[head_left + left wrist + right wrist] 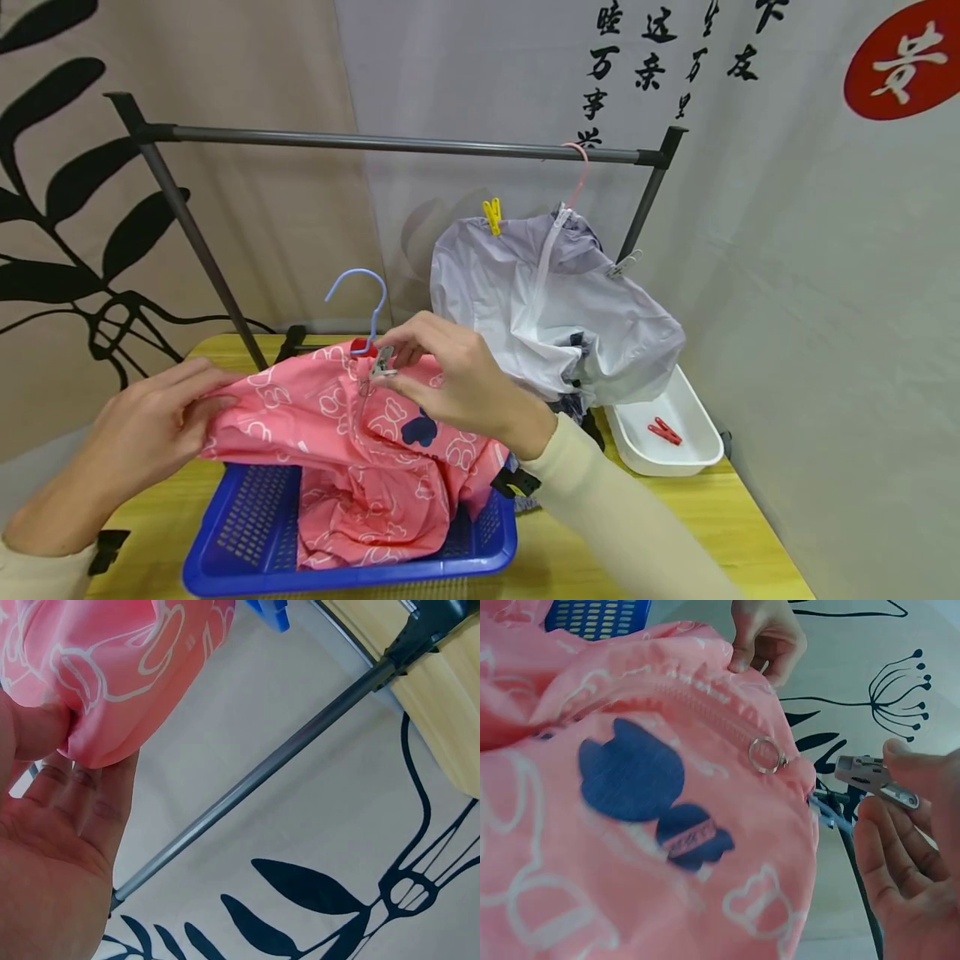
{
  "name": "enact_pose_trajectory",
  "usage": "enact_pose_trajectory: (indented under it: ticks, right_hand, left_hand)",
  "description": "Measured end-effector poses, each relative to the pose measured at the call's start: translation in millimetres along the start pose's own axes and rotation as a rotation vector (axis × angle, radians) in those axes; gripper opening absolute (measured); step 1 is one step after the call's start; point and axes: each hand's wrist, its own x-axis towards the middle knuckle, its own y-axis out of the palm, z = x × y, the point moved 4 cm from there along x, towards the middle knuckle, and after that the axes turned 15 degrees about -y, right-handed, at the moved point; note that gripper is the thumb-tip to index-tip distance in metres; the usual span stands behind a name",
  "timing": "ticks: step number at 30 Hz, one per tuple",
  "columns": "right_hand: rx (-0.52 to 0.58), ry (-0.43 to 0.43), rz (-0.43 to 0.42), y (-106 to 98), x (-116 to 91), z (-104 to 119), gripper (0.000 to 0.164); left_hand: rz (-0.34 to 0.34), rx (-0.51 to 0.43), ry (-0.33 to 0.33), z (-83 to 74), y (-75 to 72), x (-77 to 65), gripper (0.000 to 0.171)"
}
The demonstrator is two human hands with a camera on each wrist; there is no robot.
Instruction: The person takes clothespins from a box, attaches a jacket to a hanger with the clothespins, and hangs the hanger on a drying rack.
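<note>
A pink jacket (pixel 330 408) with white bear outlines is held up over a blue basket (pixel 255 533), its lower part hanging into it. My left hand (pixel 161 417) pinches the jacket's cloth at the left end, thumb on top in the left wrist view. Between the thumb and fingers of my right hand (pixel 457 375) is a grey clothespin (pixel 874 780), close beside the collar. From the neck rises the hook of a light blue hanger (pixel 384 292); the rest of it is hidden inside the jacket. A ring zipper pull (pixel 765 755) shows near the collar in the right wrist view.
Behind stands a dark metal rack (pixel 390 143). A light grey jacket (pixel 487 283) hangs there on a pink hanger (pixel 581 175), with a yellow clothespin (pixel 492 217) on it. At right, a white tray (pixel 637 458) holds red clothespins (pixel 664 431) on the wooden table (pixel 720 533).
</note>
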Motion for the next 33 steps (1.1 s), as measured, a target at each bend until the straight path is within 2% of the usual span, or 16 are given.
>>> enact_pose_trajectory:
  ticks: [8, 15, 22, 30, 33]
  right_hand:
    - [0.014, -0.020, 0.009, 18.2, 20.3, -0.3, 0.028]
    - [0.020, 0.003, 0.066, 34.4, 39.0, 0.9, 0.019]
    - [0.040, 0.033, 0.099, 45.6, 57.3, 0.7, 0.015]
    - [0.016, 0.056, 0.113, 54.1, 70.9, -5.7, 0.007]
    - [0.004, 0.049, 0.113, 57.0, 74.3, -7.5, 0.010]
  left_hand:
    - [-0.020, 0.009, 0.002, -1.6, -0.7, -0.6, 0.047]
    - [-0.011, 0.023, -0.017, -1.4, -0.1, 1.0, 0.044]
    - [0.002, 0.024, -0.029, -1.7, 0.5, 1.9, 0.045]
    - [-0.015, 0.019, -0.006, -0.4, -0.5, 1.3, 0.047]
    - [-0.013, 0.015, -0.009, -0.5, 0.0, 0.7, 0.047]
